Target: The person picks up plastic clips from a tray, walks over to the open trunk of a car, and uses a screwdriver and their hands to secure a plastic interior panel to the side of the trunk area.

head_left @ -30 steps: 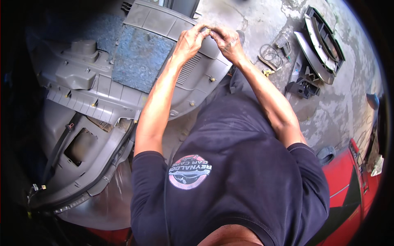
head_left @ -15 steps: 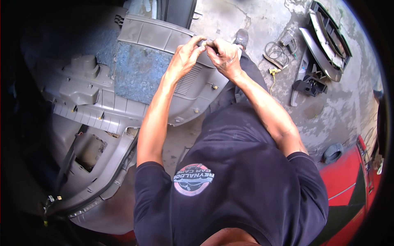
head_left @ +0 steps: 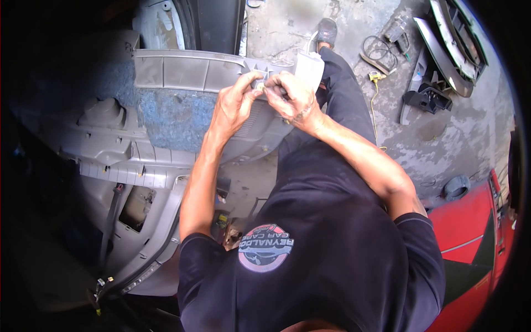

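Note:
My left hand (head_left: 235, 108) has thumb and forefinger pinched on a small pale yellow clip (head_left: 260, 87). Beside it, my right hand (head_left: 293, 98) curls its fingers against the same clip, partly hiding it. Both hands are over the right end of a grey plastic car trim panel (head_left: 188, 72). Whether the clip sits in the panel is hard to tell. Blue felt padding (head_left: 168, 119) covers part of the panel left of my left hand. A white flat item (head_left: 308, 71) shows just beyond my right hand.
Grey trim (head_left: 166, 221) lies lower left. My shoe (head_left: 326, 30) is on the concrete floor (head_left: 437, 138). Rightward are a power tool (head_left: 395, 33), yellow plug with cord (head_left: 376, 76), black trim pieces (head_left: 445, 41), a dark ring (head_left: 456, 187) and red car body parts (head_left: 464, 238).
Both hands have come lower in the view, still pinched together. The view has shifted, and the white flat item and more of my leg and shoe now show.

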The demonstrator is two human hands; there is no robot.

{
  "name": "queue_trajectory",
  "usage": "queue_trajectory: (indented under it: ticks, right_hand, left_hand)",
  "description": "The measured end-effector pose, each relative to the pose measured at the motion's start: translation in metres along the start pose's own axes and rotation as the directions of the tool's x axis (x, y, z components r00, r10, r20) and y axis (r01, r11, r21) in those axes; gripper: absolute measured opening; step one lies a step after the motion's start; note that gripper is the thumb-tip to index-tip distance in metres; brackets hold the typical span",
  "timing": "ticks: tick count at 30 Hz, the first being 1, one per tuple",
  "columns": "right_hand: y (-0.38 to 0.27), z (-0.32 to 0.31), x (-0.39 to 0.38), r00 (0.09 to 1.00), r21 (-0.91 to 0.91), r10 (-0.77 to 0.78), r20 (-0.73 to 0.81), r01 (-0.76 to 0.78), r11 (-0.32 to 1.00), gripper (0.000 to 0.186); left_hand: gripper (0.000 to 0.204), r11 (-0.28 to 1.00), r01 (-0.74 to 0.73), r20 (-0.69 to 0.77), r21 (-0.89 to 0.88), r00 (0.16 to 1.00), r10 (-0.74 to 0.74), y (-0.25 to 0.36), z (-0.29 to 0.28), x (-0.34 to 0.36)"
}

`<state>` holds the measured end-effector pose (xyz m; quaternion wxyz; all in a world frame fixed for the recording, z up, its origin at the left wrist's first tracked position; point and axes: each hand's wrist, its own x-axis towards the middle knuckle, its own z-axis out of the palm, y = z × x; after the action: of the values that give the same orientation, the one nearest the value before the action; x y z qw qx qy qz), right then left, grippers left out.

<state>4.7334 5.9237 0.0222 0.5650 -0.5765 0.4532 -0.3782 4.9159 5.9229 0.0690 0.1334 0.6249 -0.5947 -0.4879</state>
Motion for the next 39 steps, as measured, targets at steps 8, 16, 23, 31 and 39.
queue_trajectory:
  ticks: [8, 16, 23, 31, 39]
  right_hand:
    - [0.011, 0.008, -0.002, 0.999, 0.075, -0.020, -0.037, 0.023, 0.997, 0.013]
    - [0.018, 0.009, -0.024, 1.000, 0.107, 0.004, -0.007, -0.003, 0.994, 0.021]
    - [0.022, 0.014, -0.010, 0.996, -0.130, -0.086, 0.006, 0.086, 0.988, 0.029]
    - [0.012, 0.017, -0.009, 0.995, -0.098, 0.096, -0.001, -0.095, 0.991, 0.020]
    - [0.030, 0.024, -0.008, 0.973, 0.135, 0.231, 0.003, -0.229, 0.964, 0.015]
  left_hand:
    - [0.041, 0.994, -0.035, 0.053, 0.103, 0.998, 0.030, -0.006, -0.001, 0.000]
    - [0.041, 0.994, 0.097, 0.091, -0.050, 0.992, -0.092, -0.009, 0.001, 0.000]
    - [0.033, 0.988, 0.066, -0.083, -0.139, 0.994, -0.078, -0.015, 0.015, -0.009]
    - [0.029, 0.595, 0.289, -0.041, -0.750, 0.878, -0.477, -0.017, 0.056, -0.029]
    - [0.037, 0.236, 0.204, 0.051, -0.950, 0.848, -0.527, -0.011, 0.063, -0.019]
